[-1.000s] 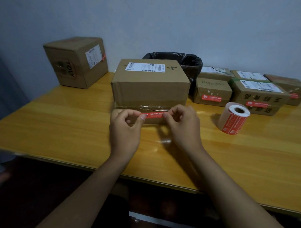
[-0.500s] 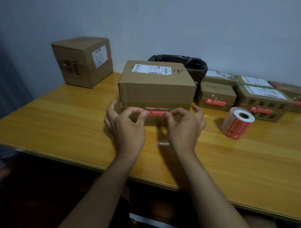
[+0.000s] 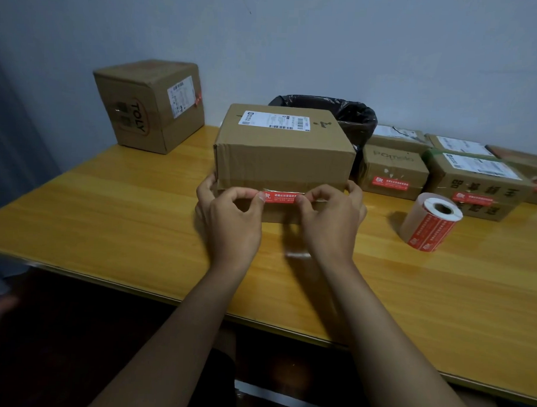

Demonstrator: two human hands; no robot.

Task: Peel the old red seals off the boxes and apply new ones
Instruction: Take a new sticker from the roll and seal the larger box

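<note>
Between the two thumbs lies a red seal (image 3: 280,198) on the cardboard box (image 3: 282,155); left hand (image 3: 230,217) and right hand (image 3: 332,219) each pinch one end.

"TOLY" on far-left box (image 3: 149,106), perhaps "Pomelo" on small box (image 3: 393,171)

Single head-worn view, facing forward and down, close over table (image 3: 108,216)

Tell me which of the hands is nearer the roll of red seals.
Right. The right hand is at the seal on the front box, beside the roll of red seals; the left hand is farther away, beyond the right.
</note>
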